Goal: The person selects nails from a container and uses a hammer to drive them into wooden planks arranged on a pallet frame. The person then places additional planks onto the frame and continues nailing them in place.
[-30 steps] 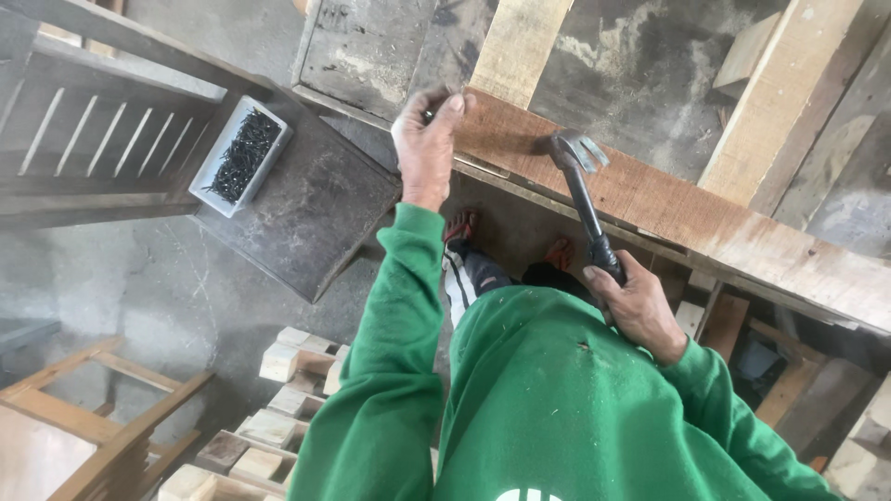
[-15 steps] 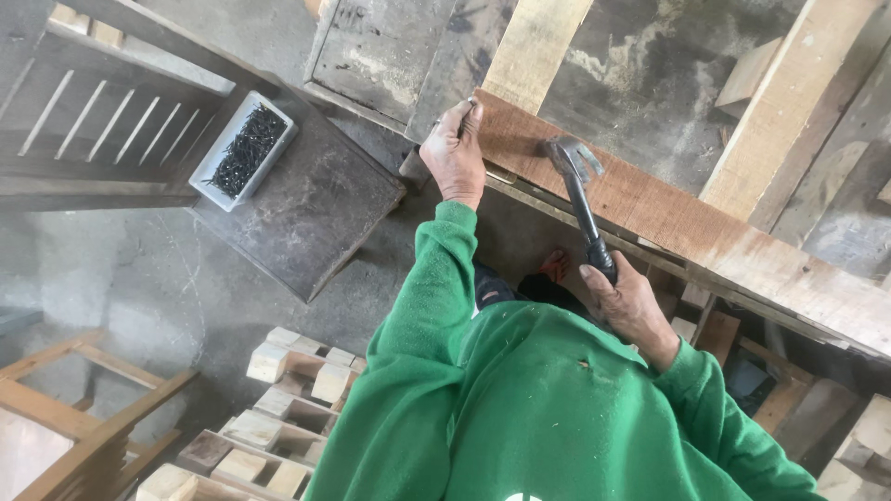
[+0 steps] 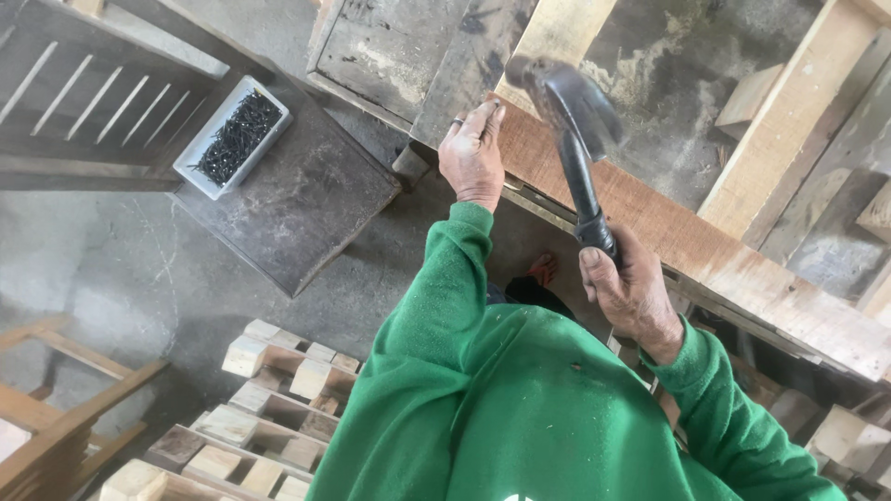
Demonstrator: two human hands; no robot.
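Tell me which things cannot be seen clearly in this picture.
- Head view: any nail under the left hand on the plank is hidden by the fingers.
- The hammer head is blurred.
- The pieces in the white tray are too small to identify.
- The wooden blocks are cut off by the bottom edge.
- The right hand hides its grip.

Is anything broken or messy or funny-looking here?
Nothing looks broken or spilled. The dark nails all sit inside their white tray on the dark stool. The right hand holds a black hammer raised above the reddish plank, which the left hand rests on.
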